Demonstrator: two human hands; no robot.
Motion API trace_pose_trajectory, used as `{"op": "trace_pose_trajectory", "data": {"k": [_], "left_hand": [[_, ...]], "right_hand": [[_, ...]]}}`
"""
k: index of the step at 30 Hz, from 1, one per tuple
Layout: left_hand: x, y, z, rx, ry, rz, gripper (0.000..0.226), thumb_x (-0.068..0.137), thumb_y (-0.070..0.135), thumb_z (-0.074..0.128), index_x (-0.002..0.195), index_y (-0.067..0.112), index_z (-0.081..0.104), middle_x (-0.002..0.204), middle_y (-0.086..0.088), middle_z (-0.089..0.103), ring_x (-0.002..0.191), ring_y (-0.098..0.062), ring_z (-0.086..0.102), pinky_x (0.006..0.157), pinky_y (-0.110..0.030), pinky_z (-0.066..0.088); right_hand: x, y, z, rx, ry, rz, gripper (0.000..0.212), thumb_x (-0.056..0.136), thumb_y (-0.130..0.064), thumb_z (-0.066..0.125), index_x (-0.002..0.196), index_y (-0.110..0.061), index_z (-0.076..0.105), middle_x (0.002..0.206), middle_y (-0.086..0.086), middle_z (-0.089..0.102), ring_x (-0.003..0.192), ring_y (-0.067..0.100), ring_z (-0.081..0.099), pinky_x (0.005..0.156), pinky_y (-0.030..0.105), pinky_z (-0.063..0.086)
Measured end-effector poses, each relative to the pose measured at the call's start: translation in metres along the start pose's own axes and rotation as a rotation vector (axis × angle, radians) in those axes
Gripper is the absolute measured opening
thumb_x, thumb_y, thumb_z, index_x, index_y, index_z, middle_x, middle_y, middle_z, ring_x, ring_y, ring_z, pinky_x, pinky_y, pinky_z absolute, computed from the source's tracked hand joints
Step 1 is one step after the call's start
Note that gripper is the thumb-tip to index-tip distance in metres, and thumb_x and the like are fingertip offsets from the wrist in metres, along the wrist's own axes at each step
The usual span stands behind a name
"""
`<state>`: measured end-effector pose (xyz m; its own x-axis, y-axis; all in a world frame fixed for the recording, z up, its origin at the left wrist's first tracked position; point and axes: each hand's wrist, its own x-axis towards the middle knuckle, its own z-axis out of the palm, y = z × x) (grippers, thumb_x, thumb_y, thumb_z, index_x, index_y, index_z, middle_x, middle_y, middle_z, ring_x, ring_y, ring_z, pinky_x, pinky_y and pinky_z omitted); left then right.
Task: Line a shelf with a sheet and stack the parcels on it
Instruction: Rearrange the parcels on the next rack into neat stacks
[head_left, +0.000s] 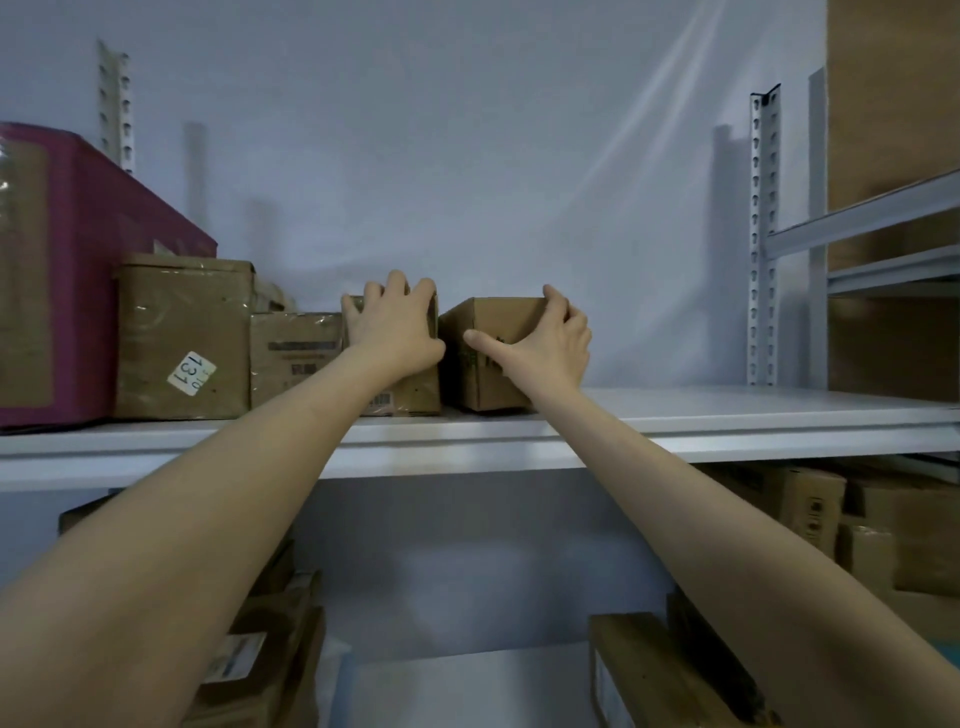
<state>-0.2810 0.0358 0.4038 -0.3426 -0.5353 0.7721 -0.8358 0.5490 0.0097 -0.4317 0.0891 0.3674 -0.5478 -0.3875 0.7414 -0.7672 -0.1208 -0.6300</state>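
On the white shelf (727, 415) across the middle of the frame, a row of closed parcels runs in from the left: a large magenta carton (78, 249), a taped brown parcel (176, 322) with a "131" sticker, a lower printed parcel (293, 353), then a barcode parcel (415, 395). All are sealed, so their contents are hidden.

The left hand (395, 322) lies against the barcode parcel's front, with spread fingers hooked over its top edge. Just right of it stands a small cardboard box (493, 384), which the right hand (545, 338) grips, thumb stretched across the front and fingers curled over the top right corner.

A translucent sheet (571, 156) hangs behind; whether it covers the board cannot be told. More cartons (810, 509) sit below.
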Motion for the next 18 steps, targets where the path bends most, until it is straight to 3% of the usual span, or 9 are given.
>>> {"op": "trace_pose_trajectory", "data": {"k": [5,9,13,18], "left_hand": [[0.002,-0.001,0.005,-0.03,-0.026,-0.014,0.056,0.078,0.029,0.061,0.129,0.025,0.039,0.132,-0.008,0.037,0.127,-0.034,0.032,0.11,-0.061,0.019],[-0.002,0.001,0.008,-0.039,-0.032,-0.021,0.063,0.077,0.026,0.061,0.134,0.024,0.035,0.137,-0.008,0.034,0.133,-0.033,0.027,0.113,-0.063,0.011],[-0.008,0.001,0.01,-0.093,-0.011,-0.009,0.083,0.076,0.022,0.063,0.147,0.021,0.02,0.148,-0.008,0.026,0.142,-0.03,0.015,0.114,-0.062,0.007],[-0.033,0.028,0.011,-0.251,0.146,0.056,0.079,0.08,0.018,0.059,0.149,0.012,0.02,0.156,-0.008,0.018,0.146,-0.029,0.008,0.115,-0.049,0.025]], "right_hand": [[0.009,-0.001,0.015,0.053,-0.132,-0.048,0.068,0.092,-0.041,0.058,0.147,-0.019,0.025,0.144,0.013,0.035,0.131,0.031,0.033,0.099,0.039,0.035],[0.008,0.002,0.015,0.016,-0.147,-0.07,0.068,0.095,-0.034,0.056,0.15,-0.017,0.019,0.146,0.013,0.035,0.132,0.033,0.035,0.1,0.041,0.036],[0.005,0.009,0.008,0.082,-0.161,-0.025,0.076,0.095,-0.025,0.054,0.152,-0.011,0.006,0.146,0.012,0.039,0.13,0.032,0.042,0.102,0.043,0.041],[-0.008,0.025,-0.012,0.253,-0.053,-0.055,0.057,0.093,-0.012,0.052,0.145,-0.011,0.026,0.143,0.01,0.041,0.129,0.02,0.044,0.101,0.031,0.04]]}}
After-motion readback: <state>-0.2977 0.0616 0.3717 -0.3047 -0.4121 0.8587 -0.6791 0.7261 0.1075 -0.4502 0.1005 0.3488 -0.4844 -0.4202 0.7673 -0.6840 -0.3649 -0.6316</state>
